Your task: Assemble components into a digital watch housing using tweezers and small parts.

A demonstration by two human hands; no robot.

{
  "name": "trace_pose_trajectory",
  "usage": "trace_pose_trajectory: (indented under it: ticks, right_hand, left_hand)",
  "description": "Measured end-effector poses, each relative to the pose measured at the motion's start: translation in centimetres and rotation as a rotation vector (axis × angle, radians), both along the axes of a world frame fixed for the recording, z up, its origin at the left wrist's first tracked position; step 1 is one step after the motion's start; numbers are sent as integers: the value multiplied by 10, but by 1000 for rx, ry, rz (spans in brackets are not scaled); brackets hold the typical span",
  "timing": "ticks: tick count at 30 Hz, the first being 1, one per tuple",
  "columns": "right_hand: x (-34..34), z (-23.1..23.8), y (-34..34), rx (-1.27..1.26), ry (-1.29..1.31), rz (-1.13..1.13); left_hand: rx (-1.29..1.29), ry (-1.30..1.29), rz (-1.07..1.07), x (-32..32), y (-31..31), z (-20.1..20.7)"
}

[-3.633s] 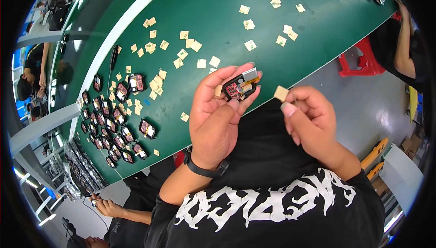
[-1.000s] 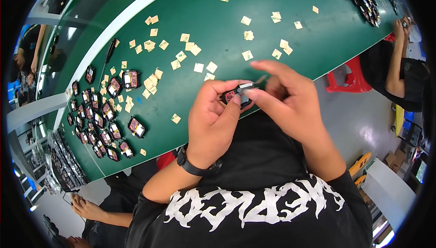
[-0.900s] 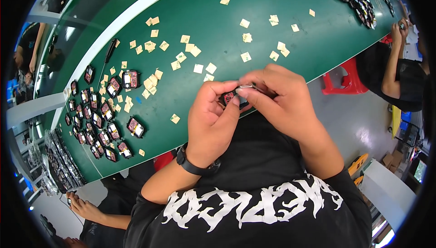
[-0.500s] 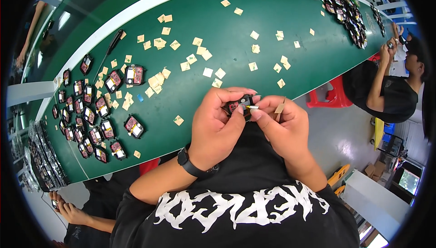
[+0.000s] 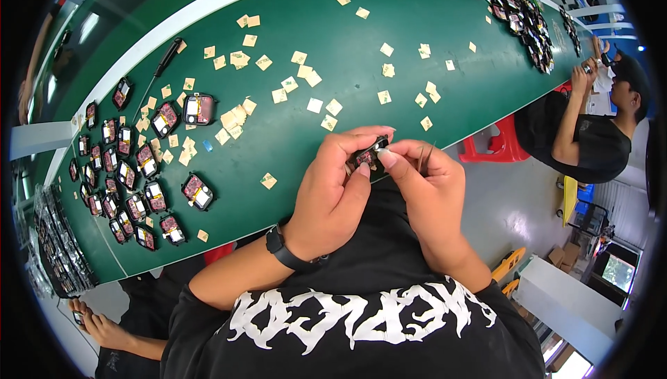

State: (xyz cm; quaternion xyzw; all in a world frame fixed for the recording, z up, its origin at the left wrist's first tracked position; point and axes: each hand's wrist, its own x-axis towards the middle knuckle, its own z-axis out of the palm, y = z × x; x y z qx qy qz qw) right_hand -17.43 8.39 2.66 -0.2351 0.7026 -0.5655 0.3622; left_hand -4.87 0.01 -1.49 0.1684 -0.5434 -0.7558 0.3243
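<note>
Close to my body, above the table's front edge, my left hand [image 5: 333, 188] is closed round a small black device casing [image 5: 366, 157] with a red circuit board showing inside. My right hand [image 5: 429, 188] is closed too, its thumb and forefinger pressed to the casing's upper right edge. Thin, pointed tweezers [image 5: 426, 159] stick up from between the right fingers. Whatever lies under the right thumb tip is hidden. The casing is tilted, and fingers cover much of it.
Several open device casings [image 5: 197, 192] with red boards lie at the left of the green table [image 5: 278, 129], by a screwdriver [image 5: 167, 57]. Small tan paper squares [image 5: 269, 181] are scattered about. A heap of devices [image 5: 521, 21] lies far right. Co-workers sit at both sides, one beside a red stool [image 5: 495, 144].
My right thumb and forefinger have moved up and left onto the casing's edge, covering the white piece with a yellow end seen before. The casing has turned. The whole view has shifted slightly.
</note>
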Motion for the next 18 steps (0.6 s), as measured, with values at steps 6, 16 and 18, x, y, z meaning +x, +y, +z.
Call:
trace_pose_trajectory:
  ticks: [6, 16, 18]
  right_hand:
    - [3, 4, -1, 2, -180, -55]
    - [10, -5, 4, -30, -65, -37]
    - [10, -8, 4, -52, -27, -26]
  left_hand:
    - [-49, -17, 24, -3, 2, -3]
    - [15, -10, 56, -2, 5, -1]
    - [29, 0, 12, 0, 2, 0]
